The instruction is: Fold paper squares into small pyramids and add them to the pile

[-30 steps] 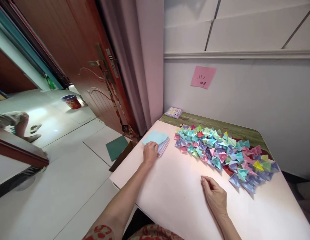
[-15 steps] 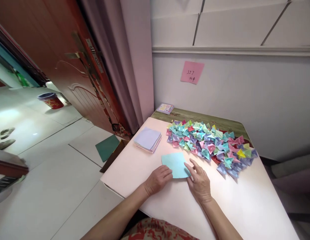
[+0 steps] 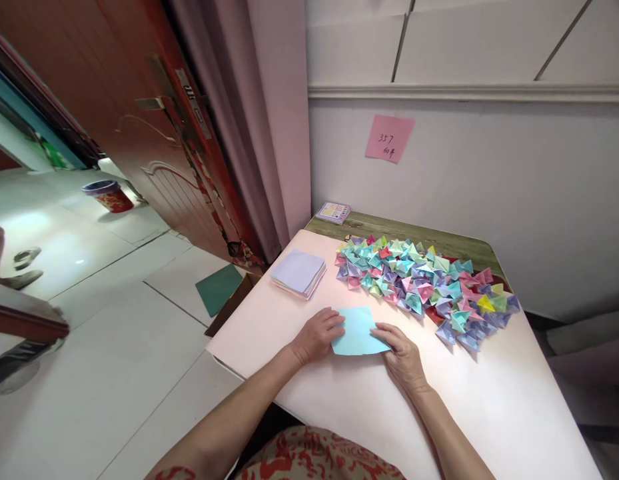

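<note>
A light blue square of paper (image 3: 359, 331) is between my two hands, just above or on the pale pink table top. My left hand (image 3: 319, 335) grips its left edge, with the fingers over the top. On the opposite side, my right hand (image 3: 402, 353) pinches the right edge between thumb and fingers. Beyond the sheet lies a wide heap of folded paper boats (image 3: 404, 273) in blue, pink, purple, green and yellow. A stack of square paper (image 3: 299, 272), lavender on top, sits at the left.
The table's (image 3: 469, 413) left edge borders a tiled floor. A small packet (image 3: 333, 212) lies in the back corner. A pink note (image 3: 390, 139) is stuck to the wall. Left of the table stand an open cardboard box (image 3: 230, 303), a wooden door (image 3: 154, 133) and a red bin (image 3: 109, 197).
My right fingers, raised over the sheet before, have closed on its right edge. My left hand has moved slightly up along the left edge. The view has shifted a little.
</note>
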`<state>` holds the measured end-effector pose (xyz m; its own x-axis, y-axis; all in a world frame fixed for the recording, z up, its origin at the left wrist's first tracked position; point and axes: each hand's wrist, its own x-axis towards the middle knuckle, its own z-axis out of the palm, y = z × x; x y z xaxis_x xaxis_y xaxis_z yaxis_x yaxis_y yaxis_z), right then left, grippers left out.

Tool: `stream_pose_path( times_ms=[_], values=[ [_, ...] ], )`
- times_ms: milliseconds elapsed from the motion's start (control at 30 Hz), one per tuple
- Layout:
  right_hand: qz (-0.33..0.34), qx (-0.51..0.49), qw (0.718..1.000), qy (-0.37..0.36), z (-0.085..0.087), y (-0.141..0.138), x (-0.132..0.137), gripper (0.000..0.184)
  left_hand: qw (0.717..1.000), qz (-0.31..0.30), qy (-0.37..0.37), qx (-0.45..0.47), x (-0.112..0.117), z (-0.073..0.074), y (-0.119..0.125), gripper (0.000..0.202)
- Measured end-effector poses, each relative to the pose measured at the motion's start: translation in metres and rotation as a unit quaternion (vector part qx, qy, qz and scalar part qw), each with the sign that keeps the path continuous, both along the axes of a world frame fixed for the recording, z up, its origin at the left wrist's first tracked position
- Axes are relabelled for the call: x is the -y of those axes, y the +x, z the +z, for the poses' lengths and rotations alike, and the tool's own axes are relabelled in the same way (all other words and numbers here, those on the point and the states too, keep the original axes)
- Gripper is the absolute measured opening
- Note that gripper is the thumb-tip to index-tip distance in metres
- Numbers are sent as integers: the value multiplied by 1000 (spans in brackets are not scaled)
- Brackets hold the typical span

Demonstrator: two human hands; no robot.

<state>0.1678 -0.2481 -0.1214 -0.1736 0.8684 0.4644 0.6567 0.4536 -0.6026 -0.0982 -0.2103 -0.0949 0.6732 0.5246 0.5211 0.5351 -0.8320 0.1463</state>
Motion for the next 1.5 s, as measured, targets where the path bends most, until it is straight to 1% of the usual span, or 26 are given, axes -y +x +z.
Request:
stream_pose_path(
  times_ms=[100, 133, 200, 267, 333, 400, 467, 500, 567, 633, 667, 700, 733, 767, 800, 833, 867, 933, 1000, 1100, 1167, 1233, 1300, 1333, 1400, 1500],
  values=[
    [-52, 72, 996, 24, 10, 0, 12, 74, 997, 39, 49, -53, 6, 4, 11, 23],
    [-59, 100, 993, 36, 13, -2, 19, 72, 994, 55, 68, -69, 11, 5, 16, 24],
    [-33, 137, 988, 57, 16, -8, 33, 66, 988, 79, 98, -87, 20, 9, 24, 24],
    [-29, 159, 984, 73, 15, -16, 45, 59, 987, 77, 110, -89, 30, 13, 32, 21],
    [-56, 177, 979, 85, 11, -23, 51, 54, 989, 57, 111, -85, 37, 15, 38, 18],
    [-85, 180, 976, 92, 8, -26, 53, 55, 993, 37, 96, -66, 40, 17, 39, 17],
    [-111, 160, 977, 87, 7, -24, 51, 57, 998, 41, 52, -21, 41, 19, 33, 23],
    [-125, 137, 979, 80, 9, -22, 49, 56, 998, 64, 18, 11, 40, 20, 28, 32],
    [-140, 70, 986, 59, 16, -16, 43, 47, 981, 154, -79, 85, 35, 24, 16, 55],
    [-131, -13, 990, 45, 28, -13, 35, 33, 929, 247, -217, 171, 29, 31, 5, 75],
    [-118, -52, 991, 42, 35, -13, 31, 27, 892, 258, -303, 214, 26, 36, 2, 83],
    [-104, -86, 990, 41, 42, -14, 27, 23, 850, 244, -389, 257, 24, 42, 1, 89],
    [-92, -114, 988, 41, 49, -16, 23, 21, 807, 206, -467, 297, 22, 49, 1, 92],
    [-81, -136, 987, 41, 55, -19, 20, 21, 765, 158, -527, 336, 20, 56, 3, 93],
    [-72, -153, 985, 40, 62, -23, 18, 21, 729, 110, -564, 371, 19, 64, 6, 92],
    [-63, -166, 983, 40, 68, -26, 17, 22, 701, 71, -585, 403, 19, 72, 9, 88],
    [-55, -177, 982, 41, 74, -29, 17, 22, 682, 44, -589, 432, 20, 79, 13, 81],
    [-45, -195, 979, 48, 86, -32, 17, 21, 659, 13, -586, 471, 22, 93, 20, 58],
    [-46, -213, 974, 52, 97, -33, 19, 18, 646, 4, -581, 495, 25, 103, 25, 38],
    [-53, -242, 968, 34, 114, -32, 22, 18, 639, 10, -570, 517, 30, 114, 28, 28],
    [-48, -296, 954, 1, 122, -31, 23, 33, 640, 14, -562, 524, 31, 118, 28, 27],
    [-30, -373, 926, -48, 125, -30, 23, 55, 640, 14, -556, 530, 31, 121, 27, 27],
    [-8, -429, 897, -107, 122, -29, 22, 67, 639, 16, -555, 532, 30, 122, 27, 30],
    [1, -442, 887, -134, 119, -28, 21, 68, 640, 21, -554, 533, 29, 122, 27, 31],
    [4, -451, 877, -163, 111, -27, 20, 60, 647, 38, -547, 530, 28, 121, 28, 31],
    [-31, -450, 882, -138, 105, -28, 17, 34, 665, 67, -523, 529, 27, 120, 32, 24]
  ],
)
